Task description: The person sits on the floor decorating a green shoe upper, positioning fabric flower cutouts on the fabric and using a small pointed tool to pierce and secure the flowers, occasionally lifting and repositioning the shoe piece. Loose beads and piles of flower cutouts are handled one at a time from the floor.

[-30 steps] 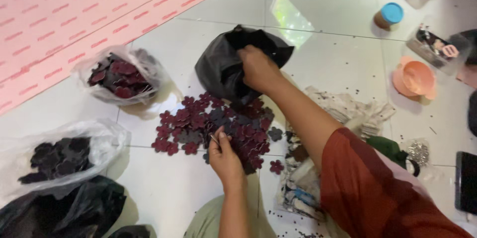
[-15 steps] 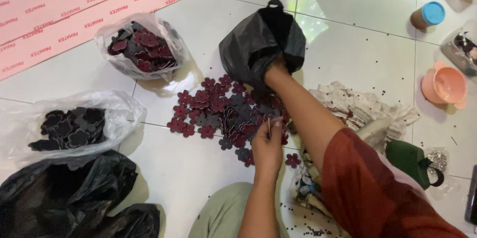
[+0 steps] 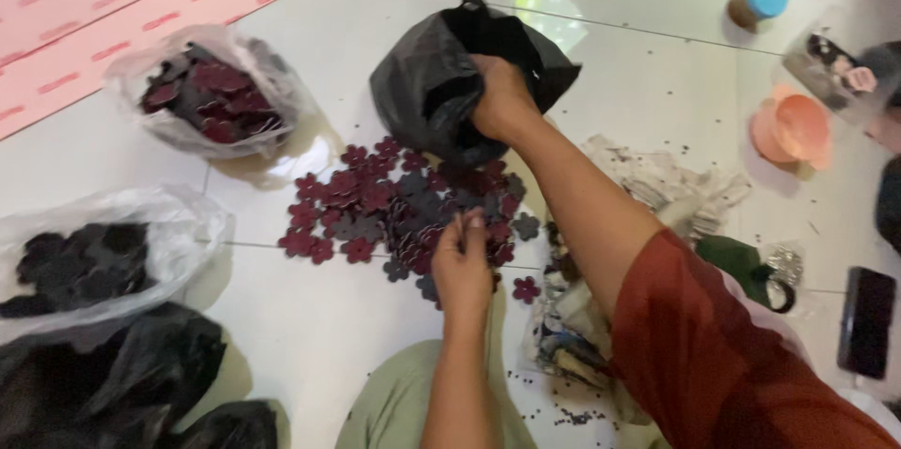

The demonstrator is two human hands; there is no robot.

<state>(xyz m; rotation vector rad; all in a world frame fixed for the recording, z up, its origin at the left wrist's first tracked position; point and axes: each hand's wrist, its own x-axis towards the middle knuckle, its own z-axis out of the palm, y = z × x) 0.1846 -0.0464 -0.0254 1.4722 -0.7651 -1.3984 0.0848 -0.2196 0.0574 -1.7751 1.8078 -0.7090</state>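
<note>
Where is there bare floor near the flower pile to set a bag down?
Bare tile lies below the pile of flower cutouts, between the clear bag of dark pieces and the left hand. More lies beyond the black bag held by the right hand, toward the blue-lidded jar. Right of the forearm is cluttered.

A single head-worn camera is looking steeply down at a white tiled floor [image 3: 310, 355] from close above, facing forward toward twelve o'clock. The wearer's arms are entering from six and four o'clock. No second view is sharing the scene.
</note>
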